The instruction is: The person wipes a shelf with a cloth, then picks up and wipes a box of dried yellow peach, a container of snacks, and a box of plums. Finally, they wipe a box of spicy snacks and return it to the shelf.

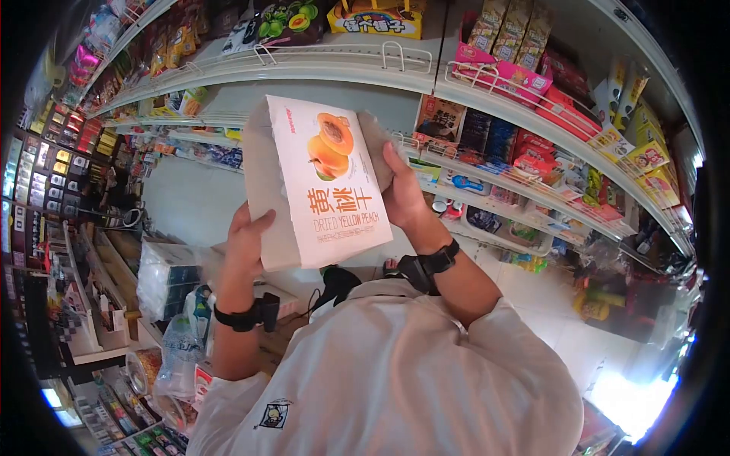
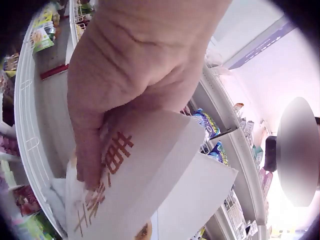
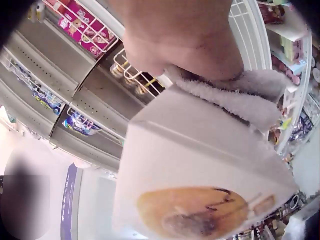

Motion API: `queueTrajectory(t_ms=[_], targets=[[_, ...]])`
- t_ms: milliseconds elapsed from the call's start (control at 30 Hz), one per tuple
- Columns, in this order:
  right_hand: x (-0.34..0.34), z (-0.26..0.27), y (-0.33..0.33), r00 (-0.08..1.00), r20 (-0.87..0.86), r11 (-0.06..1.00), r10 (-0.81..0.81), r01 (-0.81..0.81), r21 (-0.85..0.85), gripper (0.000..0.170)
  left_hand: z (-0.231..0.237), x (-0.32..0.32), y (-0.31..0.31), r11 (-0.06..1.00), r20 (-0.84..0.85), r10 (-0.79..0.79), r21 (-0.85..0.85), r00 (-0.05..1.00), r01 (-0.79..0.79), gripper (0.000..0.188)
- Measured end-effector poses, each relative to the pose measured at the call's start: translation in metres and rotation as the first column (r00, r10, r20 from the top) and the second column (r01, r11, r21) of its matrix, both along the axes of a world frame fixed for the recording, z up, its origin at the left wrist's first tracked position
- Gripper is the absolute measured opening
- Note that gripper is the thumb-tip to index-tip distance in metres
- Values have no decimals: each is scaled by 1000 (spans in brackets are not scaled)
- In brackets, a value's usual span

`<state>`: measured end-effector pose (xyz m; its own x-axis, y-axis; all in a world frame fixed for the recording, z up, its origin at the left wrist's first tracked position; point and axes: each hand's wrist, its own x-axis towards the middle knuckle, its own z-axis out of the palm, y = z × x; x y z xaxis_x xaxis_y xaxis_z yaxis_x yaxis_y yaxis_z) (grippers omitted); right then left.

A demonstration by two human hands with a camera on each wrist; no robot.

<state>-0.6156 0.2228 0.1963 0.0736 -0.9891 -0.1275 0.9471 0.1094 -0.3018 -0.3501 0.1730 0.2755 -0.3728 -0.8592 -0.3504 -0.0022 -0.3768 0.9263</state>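
One white carton [image 1: 327, 182], marked DRIED YELLOW PEACH, is up in the air between both hands, in front of the chest. Printed face is up toward the head view, tilted; peach picture at the far end, orange lettering nearer the body.

Left hand [image 1: 247, 239]: grip clamped on the carton's left side near its lower corner, thumb over the edge area. Left wrist view has fingers against the panel beside the large characters.

Right hand [image 1: 403, 190]: grip clamped on the opposite side, thumb pointing away from the body. Fuzzy grey cloth [image 3: 235, 100] is bunched under that hand, touching the carton edge. Fingertips are hidden there; looks like cloth is pinched between hand and carton, but the view is poor.

Black wristbands on both wrists, left [image 1: 247, 315] and right [image 1: 430, 266]. Pale shirt [image 1: 411, 365] with a small square patch below the carton.

Beyond the carton: curved-looking white shelf [image 1: 334, 70] with wire guards. Yellow display box [image 1: 376, 21] sits on it, pink box [image 1: 502, 76] further right. Red packets [image 1: 532, 156] are one level down. Lower left of the head view: plastic-wrapped stack [image 1: 167, 277], clear bag [image 1: 181, 357] just below it.
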Motion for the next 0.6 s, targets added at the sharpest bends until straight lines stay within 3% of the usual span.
queueTrajectory(t_ms=[67, 133, 200, 333, 400, 433, 467, 500, 533, 600], targets=[[5, -2, 3, 996, -84, 999, -38, 39, 11, 56, -3, 1, 1, 994, -53, 105, -31, 993, -107, 39], [16, -6, 16, 964, -267, 990, 17, 20, 136, 59, -4, 1, -4, 981, -58, 191, -21, 980, -193, 40], [27, -11, 26, 980, -184, 992, 70, -49, 114, 58, -6, -1, -8, 959, -66, 282, -6, 957, -283, 41], [44, -17, 21, 989, -144, 981, -24, 51, 186, 56, -22, -4, -12, 938, -162, 335, -37, 928, -344, 43], [50, -2, 13, 946, -258, 936, -196, 259, 239, 56, -30, -10, -10, 939, -175, 331, -38, 927, -343, 42], [56, -4, 5, 946, -255, 933, -201, 264, 244, 56, -34, -18, -7, 922, -168, 372, -45, 913, -384, 42], [63, -9, -4, 796, -479, 900, -371, 435, 26, 57, -37, -23, -5, 904, -160, 413, -52, 897, -425, 42], [67, -15, -8, 566, -627, 820, -535, 526, -224, 58, -40, -25, -5, 906, -157, 410, -48, 899, -421, 42], [68, -21, -7, 565, -629, 820, -534, 529, -221, 58, -44, -28, -7, 898, -173, 427, -38, 888, -439, 45], [72, -33, -4, 28, -826, 799, -563, 276, -535, 62, -45, -33, -12, 888, -190, 445, -28, 875, -458, 48]])
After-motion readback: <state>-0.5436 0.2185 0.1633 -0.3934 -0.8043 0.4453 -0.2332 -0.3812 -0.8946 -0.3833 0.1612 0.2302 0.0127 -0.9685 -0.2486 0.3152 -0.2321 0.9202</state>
